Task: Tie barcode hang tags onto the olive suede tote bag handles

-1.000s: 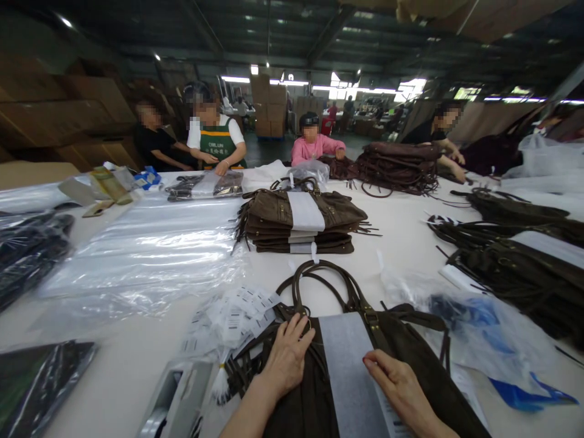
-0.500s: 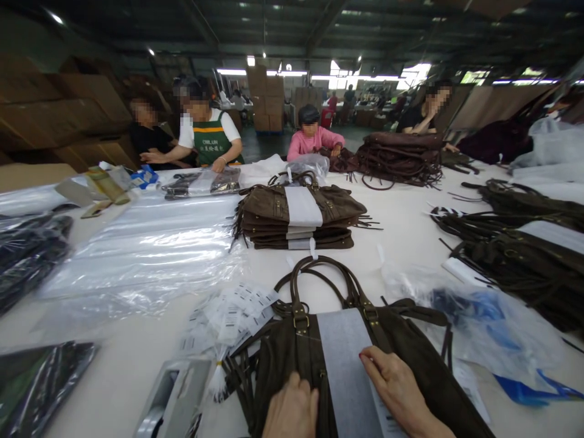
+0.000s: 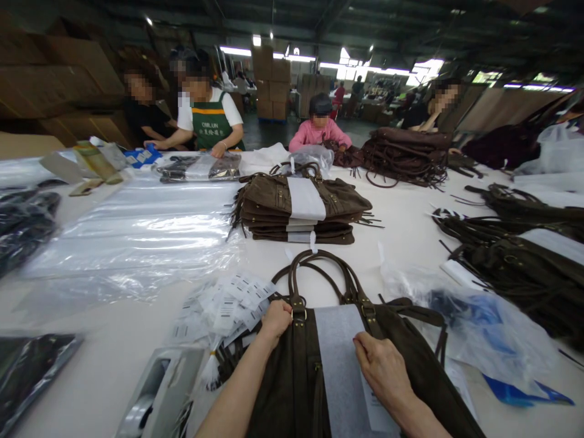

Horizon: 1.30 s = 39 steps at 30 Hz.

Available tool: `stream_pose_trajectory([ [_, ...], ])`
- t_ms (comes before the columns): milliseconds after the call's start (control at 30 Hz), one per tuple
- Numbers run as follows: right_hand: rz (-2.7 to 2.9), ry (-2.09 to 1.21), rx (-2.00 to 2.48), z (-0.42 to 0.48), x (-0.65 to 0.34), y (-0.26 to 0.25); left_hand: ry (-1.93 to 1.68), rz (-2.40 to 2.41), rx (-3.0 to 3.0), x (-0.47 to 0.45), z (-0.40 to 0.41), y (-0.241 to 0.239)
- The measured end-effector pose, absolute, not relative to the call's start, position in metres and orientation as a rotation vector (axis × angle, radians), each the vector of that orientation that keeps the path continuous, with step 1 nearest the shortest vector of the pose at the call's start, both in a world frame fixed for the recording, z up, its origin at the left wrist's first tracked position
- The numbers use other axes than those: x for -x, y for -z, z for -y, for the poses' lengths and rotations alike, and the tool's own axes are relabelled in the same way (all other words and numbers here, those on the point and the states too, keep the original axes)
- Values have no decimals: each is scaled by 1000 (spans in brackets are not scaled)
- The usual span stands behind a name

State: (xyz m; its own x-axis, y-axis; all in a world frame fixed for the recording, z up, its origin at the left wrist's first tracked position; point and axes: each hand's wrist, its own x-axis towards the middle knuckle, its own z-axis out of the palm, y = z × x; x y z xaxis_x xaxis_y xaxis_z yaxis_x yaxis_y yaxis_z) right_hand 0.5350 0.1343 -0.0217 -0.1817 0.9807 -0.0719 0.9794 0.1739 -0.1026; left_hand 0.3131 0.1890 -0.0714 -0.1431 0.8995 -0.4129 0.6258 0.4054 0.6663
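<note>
A dark brown handbag point(image 3: 410, 365) lies flat on the white table point(image 3: 410, 243) right in front of me, its two handles point(image 3: 319, 267) pointing away. A white paper band point(image 3: 340, 359) runs down its middle. My left hand point(image 3: 275, 319) is at the bag's top left corner by the brass buckle, fingers curled on the edge. My right hand point(image 3: 382, 368) rests on the right edge of the paper band, fingers bent and pressing it down. A heap of small barcode tags point(image 3: 228, 304) lies just left of the bag.
A stack of banded brown bags point(image 3: 301, 210) sits mid-table, clear plastic sleeves point(image 3: 137, 237) to the left, more dark bags point(image 3: 520, 255) on the right, crumpled plastic with blue inside point(image 3: 474, 316) beside my bag. A metal tool point(image 3: 155, 395) lies near left. Several people work at the far edge.
My left hand slid back down the bag, then reached forward again to its top left corner. My right hand stayed on the paper band. The view shifted slightly.
</note>
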Motion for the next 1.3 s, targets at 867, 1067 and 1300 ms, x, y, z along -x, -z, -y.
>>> stream_pose_trajectory([
  [867,1744,-1257,1687,-144,-500,37,-293,-1841,-1790,-286,-164,48],
  [1067,1805,-1261,1585,-143,-503,43,-681,-1712,-1749,-291,-164,42],
  [1300,1796,-1285,1570,-148,-501,48,-812,-1557,-1484,-317,-172,46],
])
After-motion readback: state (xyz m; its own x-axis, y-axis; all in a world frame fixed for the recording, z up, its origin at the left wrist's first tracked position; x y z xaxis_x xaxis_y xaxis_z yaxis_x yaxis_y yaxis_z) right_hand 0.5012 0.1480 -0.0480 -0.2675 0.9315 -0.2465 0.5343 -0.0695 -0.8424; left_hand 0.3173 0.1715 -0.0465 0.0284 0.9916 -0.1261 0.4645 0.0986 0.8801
